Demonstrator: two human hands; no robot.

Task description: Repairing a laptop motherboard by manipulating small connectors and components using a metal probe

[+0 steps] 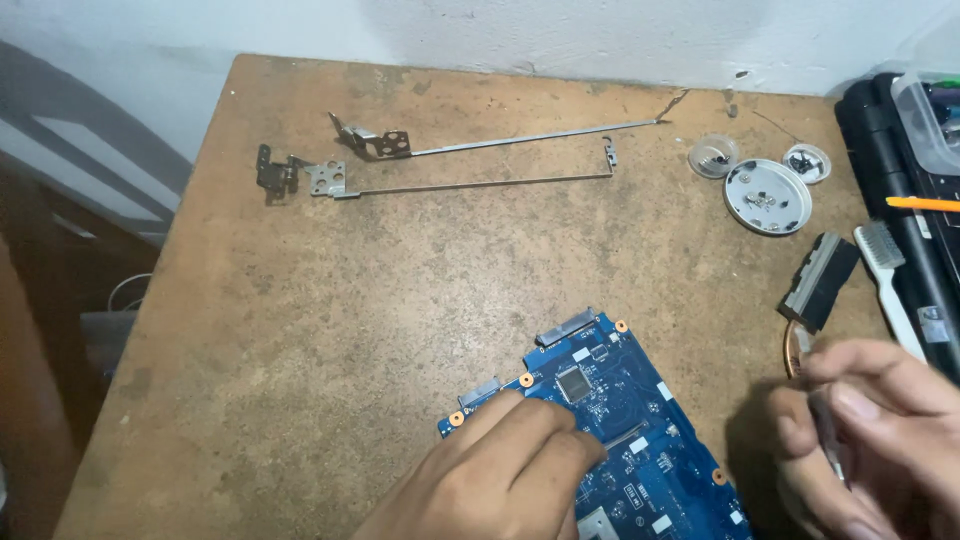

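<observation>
A blue circuit board (620,400) lies at the near edge of the brown table (350,300). My left hand (500,470) lies on its left part, with bent fingers pressing it down. To the right of the board my right hand (885,430) is blurred, its fingers closed on a thin grey object (828,432); I cannot tell what it is. Just above that hand lies a black finned heatsink (820,282) with a copper pipe (790,345).
Two long metal hinge brackets (450,185) lie across the far side of the table. Three round white lids (768,197) hold small parts at the far right. A white brush (885,265), a black case (880,150), a clear plastic box (930,110) and an orange pen (920,203) line the right edge.
</observation>
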